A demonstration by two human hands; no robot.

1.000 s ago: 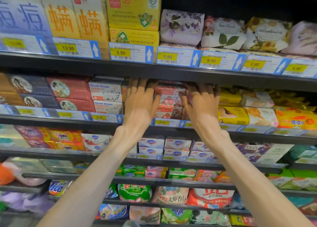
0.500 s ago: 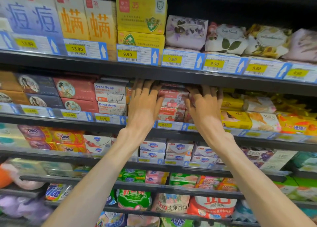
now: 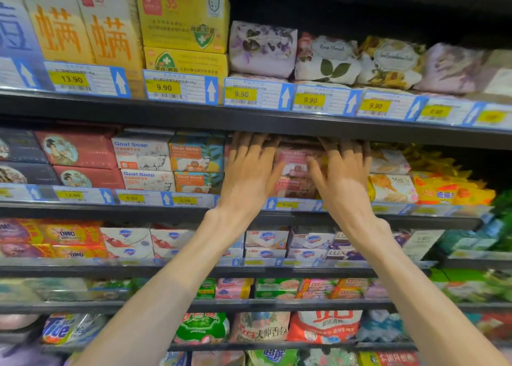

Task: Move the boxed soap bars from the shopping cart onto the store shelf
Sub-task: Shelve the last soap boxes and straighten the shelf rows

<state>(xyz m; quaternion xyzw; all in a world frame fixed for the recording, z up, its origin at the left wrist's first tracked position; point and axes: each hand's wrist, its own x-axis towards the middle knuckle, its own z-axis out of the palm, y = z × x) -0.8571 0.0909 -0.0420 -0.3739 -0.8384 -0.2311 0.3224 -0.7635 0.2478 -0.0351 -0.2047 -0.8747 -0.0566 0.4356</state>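
Observation:
A stack of pink boxed soap bars (image 3: pixel 295 169) stands on the second shelf (image 3: pixel 249 213) from the top, between orange Goat Soap boxes (image 3: pixel 197 158) and yellow wrapped soaps (image 3: pixel 392 187). My left hand (image 3: pixel 249 171) lies with straight fingers against the stack's left side. My right hand (image 3: pixel 342 174) lies with straight fingers against its right side. The fingertips of both hands reach under the shelf above, in shadow. The shopping cart is out of view.
White Goat Soap boxes (image 3: pixel 142 155) and red boxes (image 3: pixel 77 149) fill the same shelf to the left. Yellow boxes (image 3: pixel 182 16) and floral wrapped soaps (image 3: pixel 263 48) sit on the shelf above. Lower shelves hold more soap and detergent packs (image 3: pixel 324 327).
The view has shifted right and slightly closer. Both hands stay at the sides of the pink stack, now pressed a little nearer together and deeper under the upper shelf.

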